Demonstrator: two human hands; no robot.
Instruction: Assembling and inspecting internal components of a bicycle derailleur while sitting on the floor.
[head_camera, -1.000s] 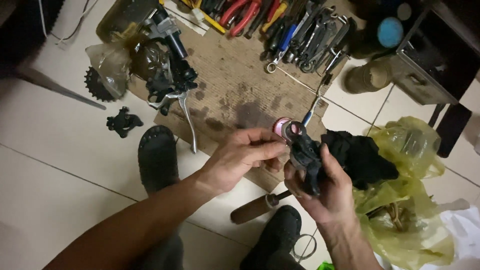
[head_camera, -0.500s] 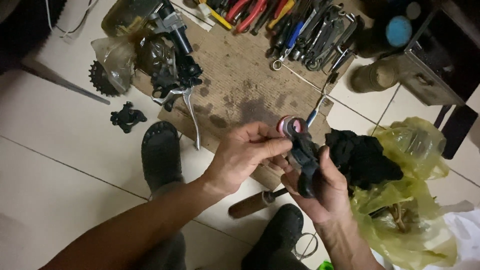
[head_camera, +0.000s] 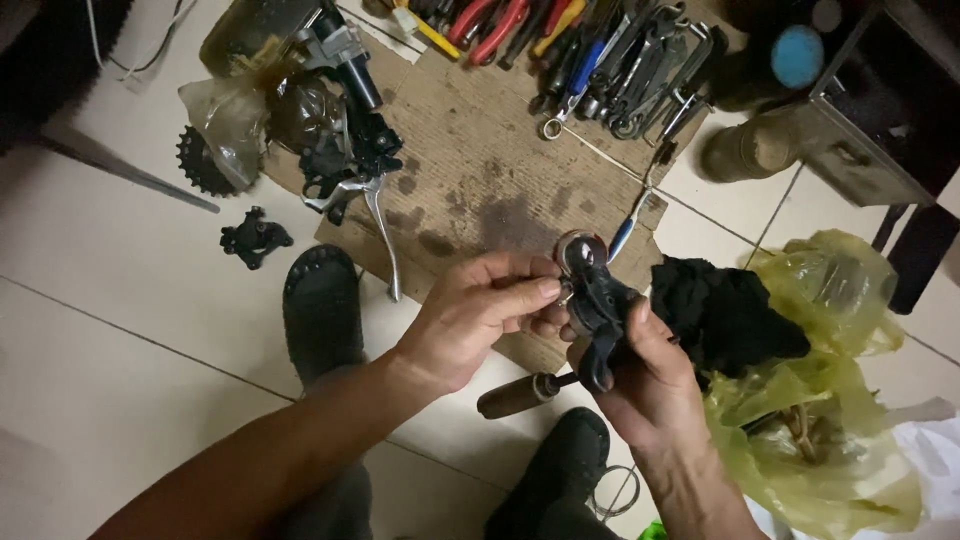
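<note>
Head view, looking down at a pale tiled floor (head_camera: 120, 300) where a person works over a stained sheet of cardboard (head_camera: 480, 170). At far left lies a toothed black sprocket (head_camera: 200, 165), and just below it a small black metal part (head_camera: 255, 238) sits alone on the tile. Next comes a heap of greasy bicycle parts with a silver brake lever (head_camera: 380, 235) hanging over the cardboard's edge. A dark shoe (head_camera: 322, 310) rests on the floor below it.

In the middle, the left hand (head_camera: 470, 315) comes in from the lower left, its fingertips pinched together against the side of a black shifter mechanism (head_camera: 598, 310) with a round shiny cap on top. The right hand (head_camera: 650, 385) is wrapped around the lower body of that mechanism, holding it upright above the cardboard's near edge (what the left fingertips pinch is too small to tell). A wooden-handled tool (head_camera: 520, 395) lies on the floor under the hands.

Along the top, a row of pliers and wrenches (head_camera: 590, 50) lies spread out. To the right sit a black rag (head_camera: 725, 315) and a crumpled yellow plastic bag (head_camera: 820, 400).
</note>
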